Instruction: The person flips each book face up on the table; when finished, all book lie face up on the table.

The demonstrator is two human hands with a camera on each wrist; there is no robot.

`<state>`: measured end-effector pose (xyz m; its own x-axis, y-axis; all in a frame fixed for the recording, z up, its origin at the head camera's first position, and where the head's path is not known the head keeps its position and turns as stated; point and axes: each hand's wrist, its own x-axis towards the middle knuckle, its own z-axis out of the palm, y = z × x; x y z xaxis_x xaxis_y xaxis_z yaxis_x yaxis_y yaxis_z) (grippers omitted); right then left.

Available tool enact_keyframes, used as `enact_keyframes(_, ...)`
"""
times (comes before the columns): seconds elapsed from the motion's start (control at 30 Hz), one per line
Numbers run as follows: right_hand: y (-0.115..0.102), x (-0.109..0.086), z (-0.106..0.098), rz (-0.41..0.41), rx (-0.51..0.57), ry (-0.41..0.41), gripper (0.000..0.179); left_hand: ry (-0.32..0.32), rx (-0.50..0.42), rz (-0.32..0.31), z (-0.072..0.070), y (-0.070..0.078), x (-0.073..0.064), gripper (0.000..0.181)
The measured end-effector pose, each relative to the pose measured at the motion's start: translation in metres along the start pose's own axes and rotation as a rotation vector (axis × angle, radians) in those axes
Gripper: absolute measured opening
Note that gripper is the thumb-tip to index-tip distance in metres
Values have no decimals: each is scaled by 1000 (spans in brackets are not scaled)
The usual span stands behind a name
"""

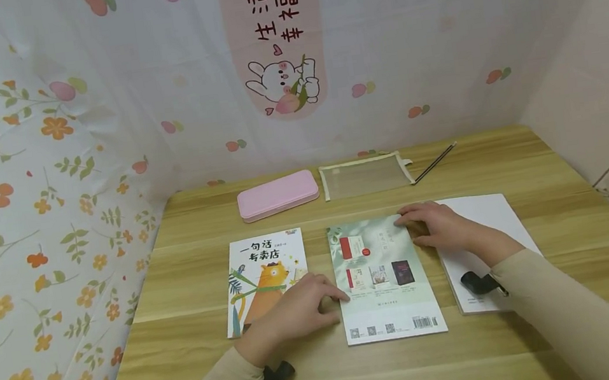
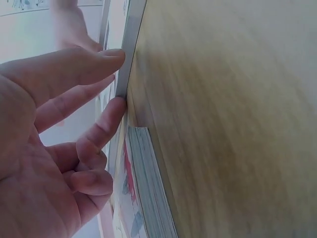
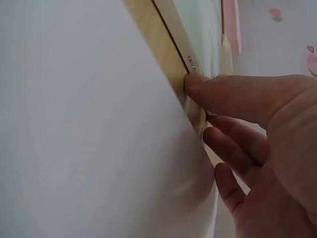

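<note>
A pale green book (image 1: 385, 308), back cover up with a barcode at its lower right, lies on the wooden table between both hands. At its left edge are the fingertips of my left hand (image 1: 304, 305); the thumb extends along that edge in the left wrist view. My right hand (image 1: 441, 226) touches the upper right of the green book, its thumb against the spine in the right wrist view. Under the left forearm side, a picture book (image 1: 270, 278) with an orange cartoon animal is partly covered by the left hand. A white book (image 1: 485, 224) lies beneath the right forearm.
Along the back of the wooden table (image 1: 198, 213) lie a pink pencil case (image 1: 278, 195), a see-through mesh pouch (image 1: 366, 177) and a dark thin pencil-like stick (image 1: 435, 163). Patterned cloth (image 1: 149, 63) hangs behind and at the left.
</note>
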<state>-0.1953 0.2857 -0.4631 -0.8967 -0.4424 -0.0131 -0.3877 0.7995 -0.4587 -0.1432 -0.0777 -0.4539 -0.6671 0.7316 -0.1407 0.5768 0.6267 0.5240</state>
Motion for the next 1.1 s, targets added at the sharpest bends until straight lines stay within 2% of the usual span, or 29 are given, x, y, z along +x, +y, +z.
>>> enact_keyframes(0.1,2,3,0,22,62,13,47,11,-8,-3,1,1,1,30)
enact_keyframes(0.27,10,2,0,114,168,53,46,17,-24,-5,1,3,2,32)
enact_keyframes(0.37,15,0,-1,115,188,56,43,17,-14,-26,2,4,0,36)
enact_keyframes(0.53,16,-4,-5,106,210,47,39,12,43,-53,5,6,-5,54)
enact_keyframes(0.7,17,-7,-8,117,250,45,39,35,148,1,9,6,-6,69)
enact_keyframes(0.87,19,-8,-10,136,293,38,37,55,220,36,11,8,-9,75)
enact_keyframes(1.0,20,-7,-12,116,291,50,32,57,244,30,9,11,-14,71)
enact_keyframes(1.1,20,-6,-14,91,283,86,28,81,211,28,6,11,-17,55)
